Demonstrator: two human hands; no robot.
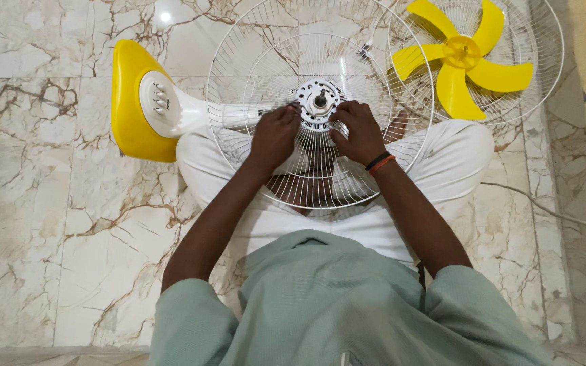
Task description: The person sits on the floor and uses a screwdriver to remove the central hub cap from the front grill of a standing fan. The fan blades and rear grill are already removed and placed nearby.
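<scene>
A white wire fan guard [252, 61] lies across my lap, with the round motor hub and its shaft [319, 102] at its centre. My left hand [274, 135] rests on the guard just left of the hub, fingers curled on the wires at the hub's edge. My right hand [359, 132], with orange and black bands at the wrist, grips the hub's lower right edge. The fan's yellow and white base [133, 102] lies on its side at the left, joined to the guard by a white neck.
A yellow five-blade fan propeller [466, 57] sits in a second white wire guard [544, 41] at the upper right. A thin cord [544, 207] runs over the marble floor [49, 203] at the right. A beige edge borders the far right.
</scene>
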